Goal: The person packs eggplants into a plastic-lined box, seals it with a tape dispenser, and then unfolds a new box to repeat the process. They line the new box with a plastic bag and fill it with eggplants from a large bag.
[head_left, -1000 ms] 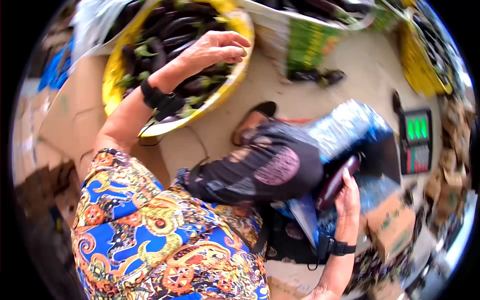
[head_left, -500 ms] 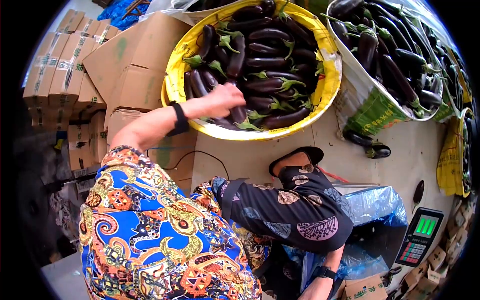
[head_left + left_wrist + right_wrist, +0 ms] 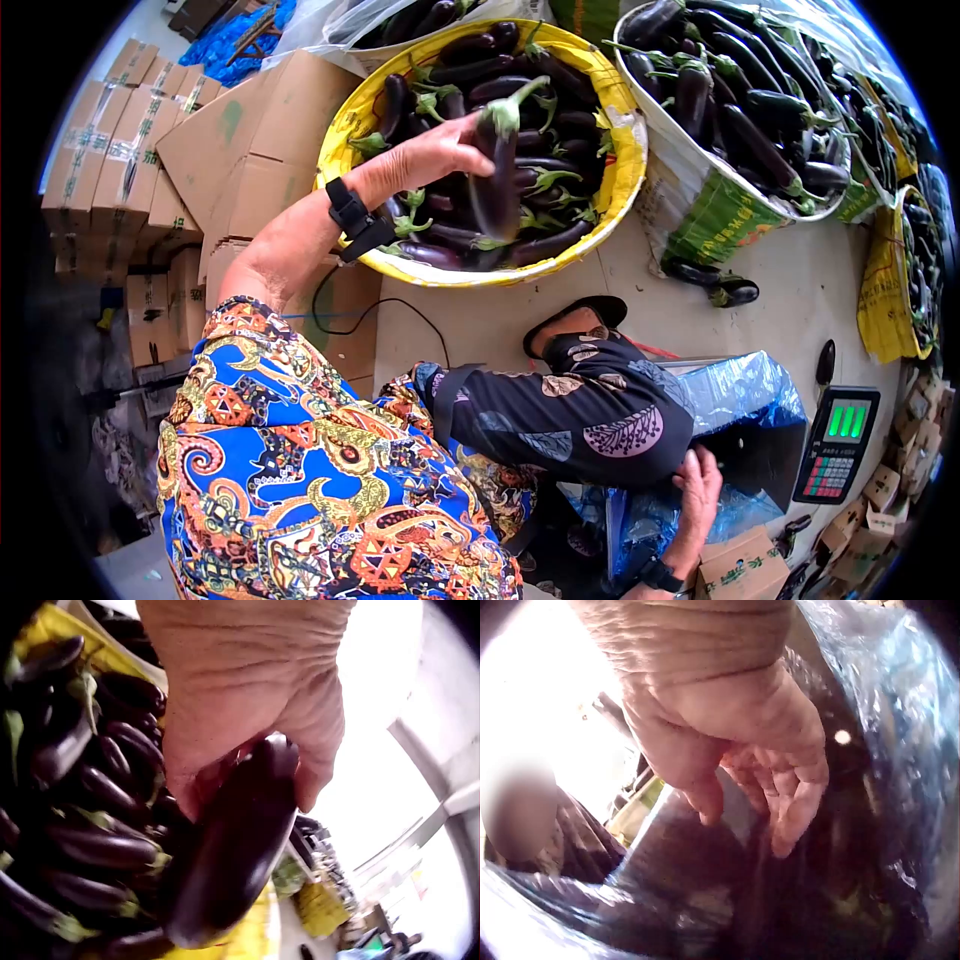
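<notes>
My left hand (image 3: 435, 158) grips an eggplant (image 3: 497, 185) near its green stem end, over a round yellow-rimmed sack (image 3: 628, 180) full of eggplants. In the left wrist view the thumb and fingers wrap round the held eggplant (image 3: 232, 851), whose glossy dark body points down. My right hand (image 3: 700, 492) is at the mouth of a box lined with blue plastic film (image 3: 745, 390), beside the knee. Seen from the right wrist, the fingers (image 3: 784, 825) hang loosely bent inside the liner with nothing between them. Dark shadow hides most of the box's inside.
A white and green sack (image 3: 735, 215) of eggplants stands right of the yellow-rimmed one. Two eggplants (image 3: 735, 293) lie on the floor before it. A scale display (image 3: 842, 440) glows green beside the lined box. Stacked cartons (image 3: 120, 150) are at the left, with a black cable (image 3: 425, 315) nearby.
My left hand came down into the yellow-rimmed sack and has raised an eggplant. The eggplant my right hand held at the lined box is out of that hand.
</notes>
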`<action>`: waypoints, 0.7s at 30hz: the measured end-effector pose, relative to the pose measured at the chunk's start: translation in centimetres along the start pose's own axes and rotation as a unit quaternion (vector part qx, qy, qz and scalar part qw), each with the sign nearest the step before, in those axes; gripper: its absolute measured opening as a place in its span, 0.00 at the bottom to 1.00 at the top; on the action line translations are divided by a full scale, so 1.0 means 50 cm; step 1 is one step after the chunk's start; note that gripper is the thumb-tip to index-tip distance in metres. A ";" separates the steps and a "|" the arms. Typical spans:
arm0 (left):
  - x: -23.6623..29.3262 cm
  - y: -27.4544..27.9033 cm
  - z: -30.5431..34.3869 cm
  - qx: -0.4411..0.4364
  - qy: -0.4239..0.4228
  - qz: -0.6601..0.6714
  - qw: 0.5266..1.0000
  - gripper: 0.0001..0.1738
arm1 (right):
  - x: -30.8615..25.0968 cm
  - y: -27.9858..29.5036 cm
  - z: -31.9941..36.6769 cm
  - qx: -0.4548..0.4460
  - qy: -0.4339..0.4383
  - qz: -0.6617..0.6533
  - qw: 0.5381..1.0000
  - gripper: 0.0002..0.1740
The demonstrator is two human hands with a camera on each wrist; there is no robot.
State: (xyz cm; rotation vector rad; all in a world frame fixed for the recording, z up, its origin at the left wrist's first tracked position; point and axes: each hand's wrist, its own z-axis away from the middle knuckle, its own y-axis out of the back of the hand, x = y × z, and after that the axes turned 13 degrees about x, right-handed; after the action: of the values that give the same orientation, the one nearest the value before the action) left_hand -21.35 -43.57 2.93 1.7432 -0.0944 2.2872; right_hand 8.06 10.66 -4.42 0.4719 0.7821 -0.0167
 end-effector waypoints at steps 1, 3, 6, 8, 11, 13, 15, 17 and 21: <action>0.010 -0.017 -0.015 -0.023 0.005 0.087 0.996 0.48 | -0.034 0.006 0.021 0.028 0.014 -0.037 0.999 0.25; 0.067 -0.096 -0.030 -0.082 -0.002 0.168 0.982 0.47 | -0.120 0.015 0.058 0.048 0.074 -0.065 0.994 0.24; 0.133 -0.277 -0.065 -0.216 -0.059 0.195 0.955 0.47 | -0.257 0.021 0.112 0.072 0.152 -0.070 0.983 0.24; 0.188 -0.417 -0.057 -0.280 -0.048 0.184 0.941 0.46 | -0.305 0.028 0.133 0.049 0.243 -0.062 0.967 0.39; 0.254 -0.606 0.000 -0.388 -0.066 0.157 0.906 0.40 | -0.373 0.013 0.185 0.007 0.235 -0.201 0.951 0.50; 0.242 -0.697 0.014 -0.424 -0.083 0.130 0.893 0.38 | -0.374 0.017 0.212 0.053 0.189 -0.198 0.960 0.47; 0.236 -0.729 0.004 -0.359 -0.242 -0.112 0.894 0.38 | -0.315 0.029 0.213 0.075 0.156 -0.171 0.970 0.39; 0.198 -0.714 -0.031 -0.320 -0.321 -0.179 0.873 0.35 | -0.228 0.035 0.205 0.071 0.115 -0.160 0.978 0.35; 0.133 -0.598 -0.068 -0.363 -0.114 -0.159 0.911 0.28 | -0.079 0.011 0.181 0.079 -0.012 -0.249 0.965 0.30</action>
State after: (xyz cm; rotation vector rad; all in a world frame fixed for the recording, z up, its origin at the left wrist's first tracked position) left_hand -18.78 -12.96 5.14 1.4622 -0.5785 1.5176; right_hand 11.43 6.76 4.01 0.4149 0.8621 -0.5559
